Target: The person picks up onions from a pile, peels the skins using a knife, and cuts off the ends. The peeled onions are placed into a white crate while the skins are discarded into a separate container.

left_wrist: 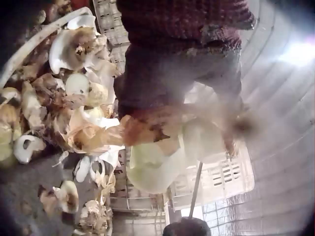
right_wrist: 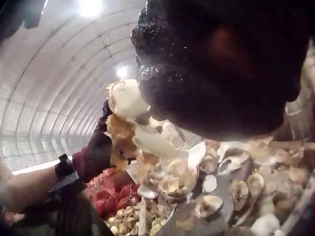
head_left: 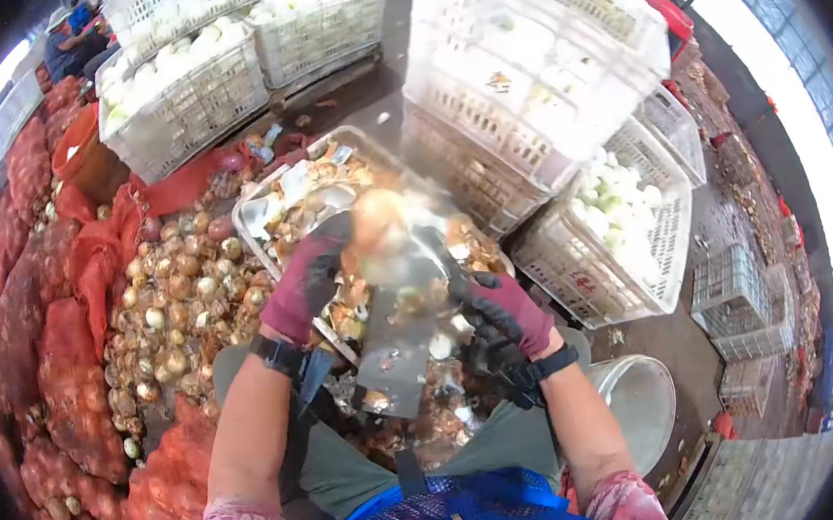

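Knife (left_wrist: 196,186) distinct in left-wrist view, blurred in head view, right fingers (head_left: 489,291) curled round it, left fingers (head_left: 335,235) round onion (right_wrist: 129,99).

- Gloved left grip (left_wrist: 165,73) holds a pale, partly peeled onion (left_wrist: 152,169), brown skin (left_wrist: 142,132) beside it.
- Thin tool (left_wrist: 196,189) rises near it from a dark shape (left_wrist: 187,228).
- Onion scraps (left_wrist: 76,105) heap by a pale rim (left_wrist: 39,42).
- White crate (left_wrist: 224,179) behind.
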Demonstrator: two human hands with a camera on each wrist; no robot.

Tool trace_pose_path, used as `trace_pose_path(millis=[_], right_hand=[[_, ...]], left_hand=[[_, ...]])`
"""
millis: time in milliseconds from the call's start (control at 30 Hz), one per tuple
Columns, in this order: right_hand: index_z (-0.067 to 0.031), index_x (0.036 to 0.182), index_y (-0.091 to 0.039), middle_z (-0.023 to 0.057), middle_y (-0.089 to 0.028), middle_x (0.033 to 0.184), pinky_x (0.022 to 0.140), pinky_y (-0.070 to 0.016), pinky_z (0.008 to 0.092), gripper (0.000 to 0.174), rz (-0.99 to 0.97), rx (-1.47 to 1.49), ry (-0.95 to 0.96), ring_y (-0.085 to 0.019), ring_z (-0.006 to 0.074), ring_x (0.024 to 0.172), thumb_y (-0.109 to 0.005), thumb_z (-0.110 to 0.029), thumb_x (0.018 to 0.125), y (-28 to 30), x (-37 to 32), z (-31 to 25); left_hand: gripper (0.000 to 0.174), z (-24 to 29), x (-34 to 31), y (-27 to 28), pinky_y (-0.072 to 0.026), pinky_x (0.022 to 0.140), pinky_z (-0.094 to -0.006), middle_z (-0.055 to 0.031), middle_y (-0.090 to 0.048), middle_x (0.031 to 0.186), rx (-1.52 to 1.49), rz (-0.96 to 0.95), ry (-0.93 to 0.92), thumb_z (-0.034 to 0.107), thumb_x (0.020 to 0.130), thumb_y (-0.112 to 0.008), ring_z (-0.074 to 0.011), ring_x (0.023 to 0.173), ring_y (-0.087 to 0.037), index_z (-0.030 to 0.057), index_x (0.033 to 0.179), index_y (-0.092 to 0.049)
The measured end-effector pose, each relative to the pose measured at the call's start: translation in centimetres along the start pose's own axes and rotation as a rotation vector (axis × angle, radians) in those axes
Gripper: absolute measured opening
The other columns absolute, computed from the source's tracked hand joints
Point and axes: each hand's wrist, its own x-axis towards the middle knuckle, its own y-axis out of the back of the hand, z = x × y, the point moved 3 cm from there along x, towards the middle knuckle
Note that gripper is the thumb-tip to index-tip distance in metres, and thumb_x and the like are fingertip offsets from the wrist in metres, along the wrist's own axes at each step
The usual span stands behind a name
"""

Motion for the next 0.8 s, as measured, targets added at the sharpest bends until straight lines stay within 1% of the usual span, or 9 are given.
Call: trace_pose_path(millis=[100, 233, 300, 333, 467, 567, 633, 700, 800], right_hand=[[-0.0020, 0.093, -0.066, -0.0017, -0.057, 0.071, 0.058, -0.0405, 0.0229, 0.028, 0.081, -0.060, -0.034, -0.051, 0.0054, 0.065, -0.068, -0.029, 0.085, -0.8, 1.0, -1.3], [0.0012, 0.094, -0.065, 0.0042, -0.063, 0.076, 0.065, -0.0450, 0.0286, 0.030, 0.208, -0.212, 0.216, -0.054, 0.0091, 0.070, -0.069, -0.026, 0.083, 0.2, 1.0, -1.5], [0.0012, 0.117, -0.060, 0.0119, -0.067, 0.094, 0.077, -0.0477, 0.0325, 0.050, 0.206, -0.318, 0.112, -0.061, 0.0150, 0.089, -0.071, -0.032, 0.081, 1.7, 1.6, 1.8], [0.0018, 0.115, -0.060, 0.0178, -0.067, 0.100, 0.080, -0.0484, 0.0354, 0.054, 0.183, -0.347, -0.066, -0.064, 0.0232, 0.094, -0.072, -0.036, 0.078, 0.7, 0.4, -2.2], [-0.0001, 0.119, -0.058, 0.0213, -0.065, 0.105, 0.082, -0.0490, 0.0410, 0.061, 0.318, -0.642, 0.131, -0.062, 0.0362, 0.097, -0.071, -0.041, 0.077, 1.7, 2.3, 3.5], [-0.0008, 0.121, -0.056, 0.0215, -0.064, 0.106, 0.083, -0.0491, 0.0404, 0.063, 0.347, -0.765, 0.094, -0.062, 0.0362, 0.097, -0.069, -0.044, 0.078, 0.5, 1.4, -0.3], [-0.0019, 0.123, -0.056, 0.0214, -0.064, 0.108, 0.083, -0.0491, 0.0406, 0.064, 0.342, -0.854, 0.075, -0.062, 0.0359, 0.098, -0.068, -0.046, 0.078, 0.4, 1.0, 0.3], [-0.0024, 0.119, -0.058, 0.0215, -0.064, 0.106, 0.081, -0.0492, 0.0412, 0.062, 0.433, -0.749, 0.254, -0.063, 0.0353, 0.096, -0.067, -0.048, 0.078, 0.3, 1.4, 2.4], [-0.0013, 0.116, -0.059, 0.0221, -0.065, 0.095, 0.075, -0.0490, 0.0413, 0.060, 0.367, -0.729, 0.209, -0.063, 0.0353, 0.087, -0.067, -0.047, 0.078, 0.2, 1.2, 1.0]], left_hand=[[0.043, 1.3, -1.5, -0.1, -0.0420, 0.097, -0.0306, -0.0072, -0.054, 0.126, 0.363, -0.051, -0.122, 0.007, 0.090, -0.051, -0.0174, 0.112, -0.053, -0.0018, 0.131, -0.047], [0.048, 1.7, -0.7, -0.1, -0.0418, 0.098, -0.0315, -0.0076, -0.053, 0.128, -0.020, -0.077, 0.106, 0.021, 0.091, -0.052, -0.0158, 0.114, -0.051, -0.0014, 0.133, -0.045], [0.046, -3.5, -0.8, 3.9, -0.0425, 0.097, -0.0309, -0.0065, -0.053, 0.127, 0.054, 0.027, 0.074, 0.021, 0.092, -0.052, -0.0148, 0.113, -0.051, -0.0017, 0.131, -0.047], [0.046, -1.2, -0.7, 1.7, -0.0416, 0.096, -0.0290, -0.0062, -0.054, 0.125, -0.024, 0.038, 0.131, 0.018, 0.090, -0.056, -0.0149, 0.111, -0.053, -0.0023, 0.131, -0.046], [0.052, 2.4, -1.6, -2.3, -0.0415, 0.092, -0.0251, -0.0047, -0.055, 0.121, 0.031, 0.072, 0.187, 0.013, 0.087, -0.062, -0.0124, 0.108, -0.052, -0.0022, 0.132, -0.043], [0.038, 3.0, -1.4, -4.0, -0.0413, 0.096, -0.0289, -0.0079, -0.053, 0.126, 0.023, 0.122, 0.347, 0.014, 0.092, -0.053, -0.0162, 0.114, -0.051, -0.0005, 0.127, -0.050], [0.040, 4.1, -2.4, -5.0, -0.0388, 0.099, -0.0273, -0.0077, -0.052, 0.129, -0.207, 0.242, 0.311, 0.016, 0.093, -0.051, -0.0170, 0.118, -0.050, -0.0004, 0.130, -0.047], [0.045, -0.7, -1.6, -0.4, -0.0341, 0.104, -0.0267, -0.0081, -0.049, 0.135, 0.025, 0.113, 0.123, 0.017, 0.095, -0.048, -0.0172, 0.124, -0.046, -0.0007, 0.136, -0.042], [0.039, 0.1, -1.4, -0.7, -0.0450, 0.089, -0.0273, -0.0056, -0.057, 0.119, -0.326, 0.187, 0.181, 0.014, 0.093, -0.051, -0.0140, 0.106, -0.053, 0.0000, 0.129, -0.047]])
